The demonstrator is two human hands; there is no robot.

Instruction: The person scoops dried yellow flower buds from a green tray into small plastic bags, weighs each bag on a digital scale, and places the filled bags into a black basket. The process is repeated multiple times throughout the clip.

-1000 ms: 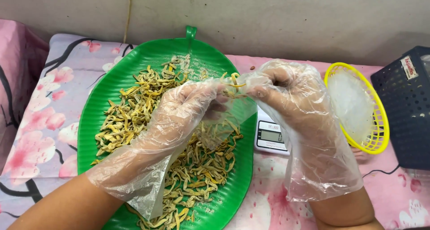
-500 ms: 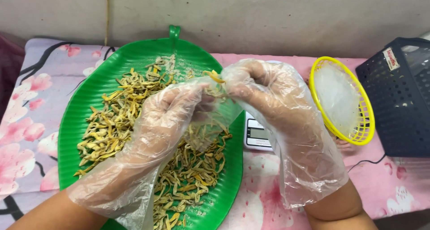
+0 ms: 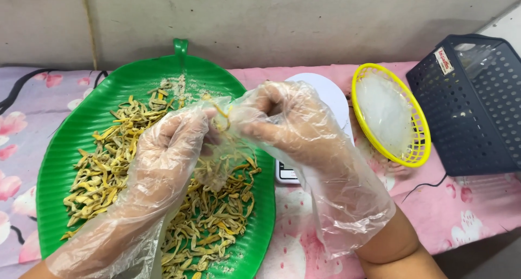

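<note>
Two gloved hands (image 3: pixel 228 132), one green leaf-shaped tray (image 3: pixel 70 148), one yellow basket (image 3: pixel 420 143), one dark crate (image 3: pixel 477 111), perhaps one scale (image 3: pixel 325 92).

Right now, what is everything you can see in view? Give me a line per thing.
green leaf-shaped plastic tray: one, green, left on the table.
yellowish dried strips: a heap, yellow-tan, spread over the tray.
small white scale: one, white, right of the tray, partly hidden behind the right hand.
yellow round plastic basket: one, yellow rim with a clear liner, right of the scale.
dark blue perforated plastic crate: one, far right.
pink floral cloth: one, covering the table.
hands: left hand and right hand, both in clear plastic gloves, pinching one strip between them above the tray.
</note>
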